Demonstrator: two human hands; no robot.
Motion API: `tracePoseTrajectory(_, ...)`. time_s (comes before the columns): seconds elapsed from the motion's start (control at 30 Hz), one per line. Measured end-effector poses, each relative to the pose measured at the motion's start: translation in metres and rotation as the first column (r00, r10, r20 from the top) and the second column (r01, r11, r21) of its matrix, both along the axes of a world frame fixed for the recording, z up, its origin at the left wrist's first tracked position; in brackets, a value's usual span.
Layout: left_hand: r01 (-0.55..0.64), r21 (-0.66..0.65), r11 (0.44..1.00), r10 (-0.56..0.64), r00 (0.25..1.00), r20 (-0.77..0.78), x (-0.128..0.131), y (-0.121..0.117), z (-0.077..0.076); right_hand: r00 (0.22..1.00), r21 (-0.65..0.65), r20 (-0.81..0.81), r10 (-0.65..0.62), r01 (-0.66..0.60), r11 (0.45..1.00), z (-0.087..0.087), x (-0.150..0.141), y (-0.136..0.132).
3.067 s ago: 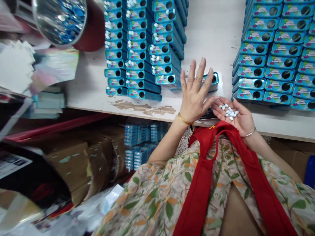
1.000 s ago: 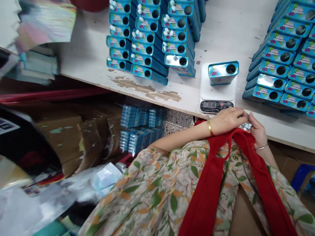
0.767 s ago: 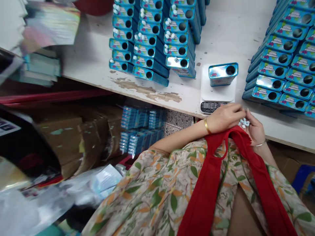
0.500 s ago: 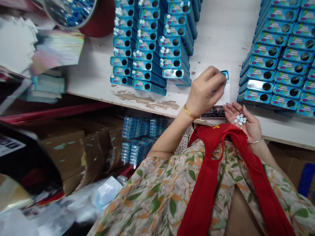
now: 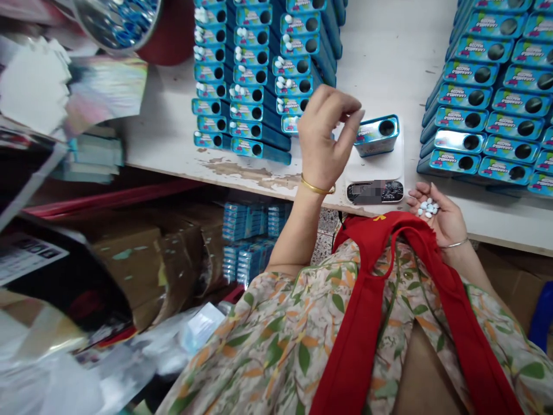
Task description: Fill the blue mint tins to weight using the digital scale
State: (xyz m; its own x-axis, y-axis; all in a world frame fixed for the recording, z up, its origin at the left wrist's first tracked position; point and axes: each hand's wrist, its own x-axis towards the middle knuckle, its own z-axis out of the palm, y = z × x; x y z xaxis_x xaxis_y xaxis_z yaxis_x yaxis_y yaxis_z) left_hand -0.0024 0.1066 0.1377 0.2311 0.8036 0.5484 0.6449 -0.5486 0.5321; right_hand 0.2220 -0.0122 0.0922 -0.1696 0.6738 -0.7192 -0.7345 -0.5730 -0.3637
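**Scale (image 5: 375, 170) carries one blue tin (image 5: 375, 138)**

From my end of the head camera, I see a white bench (image 5: 384, 52), its paint flaked to brown near the front edge. Two blocks of slim metal tins stand on it: the left block (image 5: 253, 75), three columns in view, and the right block (image 5: 512, 101), also three, cut off by the frame. Their flat tops have round holes. One red bucket (image 5: 168, 37) with a shiny metal rim holds glossy blue pieces (image 5: 125, 26). The lone tin sits upright on the scale's white plate. The left hand (image 5: 317, 132) is just beside it, thumb and forefinger tips close together; I cannot tell whether they pinch anything. The right hand (image 5: 449, 219) lies palm up, fingers loosely curled, cradling roughly eight smooth oval pellets (image 5: 427, 207). More pellets dot many left-block tops.
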Motion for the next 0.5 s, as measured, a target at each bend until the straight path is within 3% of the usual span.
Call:
tracePoseTrajectory(0.13,-0.061,-0.006,0.998,0.061,0.997,0.046,-0.013,-0.006,-0.003,0.997,-0.076,0.042,-0.072,0.075,0.994,-0.010,0.003,-0.004)
tracePoseTrajectory(0.33,-0.076,-0.053,0.996,0.077,0.996,0.033,-0.025,-0.012,-0.018,0.999,-0.071,0.019,-0.046,0.047,0.996,-0.009,-0.001,-0.007)
tracePoseTrajectory(0.5,-0.101,-0.082,0.992,0.109,0.989,0.102,-0.015,-0.019,-0.007,0.999,-0.033,0.052,-0.016,0.017,0.999,-0.008,-0.004,-0.008)
